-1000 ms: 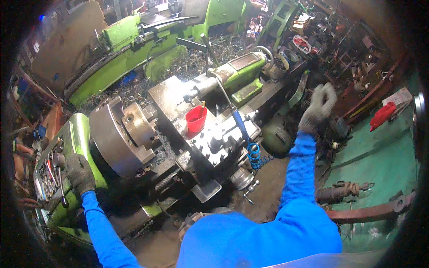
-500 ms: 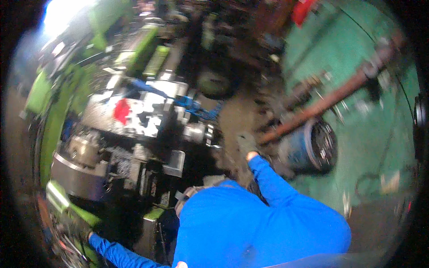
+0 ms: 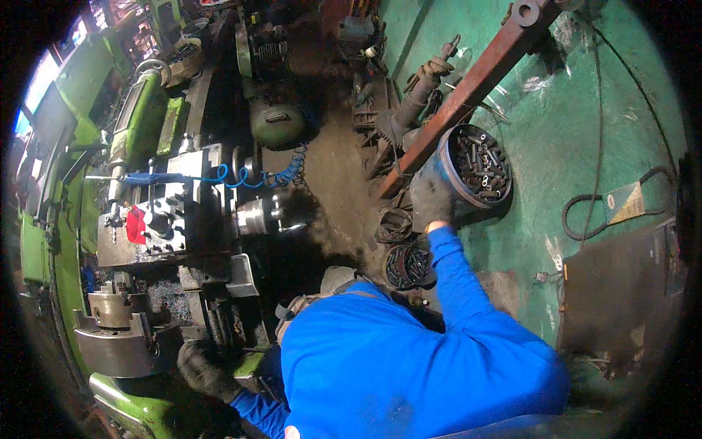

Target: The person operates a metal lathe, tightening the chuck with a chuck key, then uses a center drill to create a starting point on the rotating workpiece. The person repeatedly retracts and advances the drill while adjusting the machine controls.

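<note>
My left hand (image 3: 203, 369), in a dark work glove, is low beside the lathe's chuck (image 3: 128, 347). Its fingers blend into the shadow there, so their pose is unclear. My right hand (image 3: 431, 199), gloved in grey, reaches out beside a blue bucket (image 3: 444, 164) filled with loose metal bolts and pins (image 3: 479, 164). The fingers look stretched along the bucket's near side, and I see nothing held in them. Beneath that forearm stands a smaller round container (image 3: 408, 266) of dark metal pieces.
The green lathe (image 3: 139, 121) runs along the left, with a red cloth (image 3: 136, 224) and a blue air gun (image 3: 153, 178) with coiled hose on its carriage. A rusty steel beam (image 3: 468, 95) slants over the green floor (image 3: 541, 183). A dark panel (image 3: 621, 293) stands at right.
The view has turned and sharpened from blur. My left hand has come in from the lathe's far lower left toward my body. My right hand is now beside the blue bucket.
</note>
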The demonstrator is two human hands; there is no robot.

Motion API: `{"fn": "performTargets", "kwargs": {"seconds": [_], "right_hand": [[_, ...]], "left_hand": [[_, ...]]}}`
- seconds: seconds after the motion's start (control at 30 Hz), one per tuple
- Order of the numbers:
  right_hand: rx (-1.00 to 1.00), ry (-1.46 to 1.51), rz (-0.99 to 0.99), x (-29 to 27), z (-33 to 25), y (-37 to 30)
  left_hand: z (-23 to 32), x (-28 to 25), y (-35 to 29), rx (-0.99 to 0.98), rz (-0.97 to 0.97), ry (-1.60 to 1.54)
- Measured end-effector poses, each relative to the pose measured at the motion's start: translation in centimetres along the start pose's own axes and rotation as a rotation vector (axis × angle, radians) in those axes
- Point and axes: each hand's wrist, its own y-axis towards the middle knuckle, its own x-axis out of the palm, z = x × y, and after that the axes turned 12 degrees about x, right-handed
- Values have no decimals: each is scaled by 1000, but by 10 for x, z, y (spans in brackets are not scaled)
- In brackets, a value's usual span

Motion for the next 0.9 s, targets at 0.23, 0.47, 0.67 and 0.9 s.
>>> {"fn": "performTargets", "kwargs": {"seconds": [0.23,0.47,0.67,0.9], "right_hand": [[134,-763,-11,-40,89,226],[328,-1222,-252,-25,113,268],[278,-1149,-178,-19,104,274],[4,-922,90,-63,90,258]], "left_hand": [[79,82,55,-143,-557,-103],[116,152,92,-193,-646,-75],[142,193,73,-394,-585,-196],[174,213,109,-231,-698,0]]}}
